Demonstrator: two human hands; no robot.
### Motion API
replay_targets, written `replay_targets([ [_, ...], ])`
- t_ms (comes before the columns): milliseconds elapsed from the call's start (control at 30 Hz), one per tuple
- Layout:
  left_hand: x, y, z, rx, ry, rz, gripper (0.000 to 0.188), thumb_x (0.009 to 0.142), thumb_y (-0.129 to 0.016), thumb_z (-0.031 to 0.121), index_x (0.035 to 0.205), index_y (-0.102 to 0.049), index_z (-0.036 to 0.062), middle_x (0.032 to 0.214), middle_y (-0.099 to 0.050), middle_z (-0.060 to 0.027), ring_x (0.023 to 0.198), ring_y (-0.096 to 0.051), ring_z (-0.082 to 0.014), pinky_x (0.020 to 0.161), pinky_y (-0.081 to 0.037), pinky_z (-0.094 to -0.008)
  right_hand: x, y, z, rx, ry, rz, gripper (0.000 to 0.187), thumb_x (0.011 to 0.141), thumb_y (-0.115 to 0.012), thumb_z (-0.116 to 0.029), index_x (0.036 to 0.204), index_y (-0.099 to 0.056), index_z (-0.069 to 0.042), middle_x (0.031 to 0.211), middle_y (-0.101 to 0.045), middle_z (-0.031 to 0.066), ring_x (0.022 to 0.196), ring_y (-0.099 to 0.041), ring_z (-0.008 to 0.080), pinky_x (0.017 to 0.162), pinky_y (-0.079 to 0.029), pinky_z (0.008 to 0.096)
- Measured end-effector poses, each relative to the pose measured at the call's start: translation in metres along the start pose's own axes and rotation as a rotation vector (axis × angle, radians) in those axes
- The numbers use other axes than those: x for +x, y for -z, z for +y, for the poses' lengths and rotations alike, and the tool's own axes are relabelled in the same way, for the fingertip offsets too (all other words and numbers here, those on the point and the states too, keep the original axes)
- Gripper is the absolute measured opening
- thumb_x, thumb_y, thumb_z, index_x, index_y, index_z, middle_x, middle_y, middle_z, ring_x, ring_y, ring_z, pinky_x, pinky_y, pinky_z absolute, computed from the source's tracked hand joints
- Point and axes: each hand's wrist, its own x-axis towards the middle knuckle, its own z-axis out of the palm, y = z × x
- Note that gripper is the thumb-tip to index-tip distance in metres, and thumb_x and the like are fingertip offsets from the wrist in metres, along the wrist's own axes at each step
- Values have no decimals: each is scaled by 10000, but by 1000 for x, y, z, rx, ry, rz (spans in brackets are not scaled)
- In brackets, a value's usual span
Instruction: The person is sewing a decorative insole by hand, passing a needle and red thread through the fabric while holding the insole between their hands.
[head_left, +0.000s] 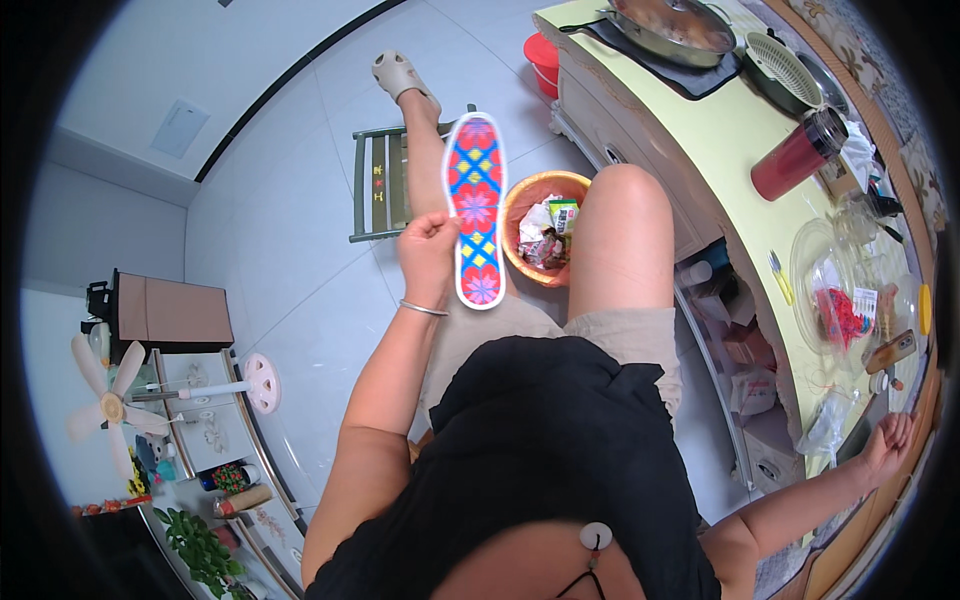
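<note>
Red/blue insole, L grip curled

Lone head-worn fisheye view looked steeply down, lap close below, floor and surface farther off.

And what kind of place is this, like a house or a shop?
It looks like a room in someone's home, though I can't be sure: there's a big pan on the counter, a fan and a leafy plant.

The pan is cut off above; anything in the right hand is too small to tell.
</note>
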Motion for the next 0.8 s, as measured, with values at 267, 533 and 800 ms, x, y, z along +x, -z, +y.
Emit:
replay_targets([
  [267,-17,11,20,-263,148,-105,46,856,-591,-19,868,-603,-62,825,-660,-106,699,-637,-131,640,-534,-238,-30,8,10,-646,19,160,329,925,-497,-53,1219,-450,87,651,-310,-38,533,-293,51,488,-251,201],
  [533,-77,-58,50,-344,363,-468,113,860,-616,23,943,-615,-52,868,-670,-97,753,-633,-122,694,-519,-231,-105,-122,278,-1131,-464,-263,99,849,-597,-50,942,-630,-42,833,-562,-41,684,-449,26,614,-370,169],
  [800,-92,-74,55,-297,357,-507,133,862,-621,32,959,-614,-58,858,-651,-73,715,-582,-95,669,-473,-214,-151,-177,392,-414,-1038,-52,79,837,-641,-27,892,-592,0,631,-511,-34,489,-360,18,453,-280,183],
])
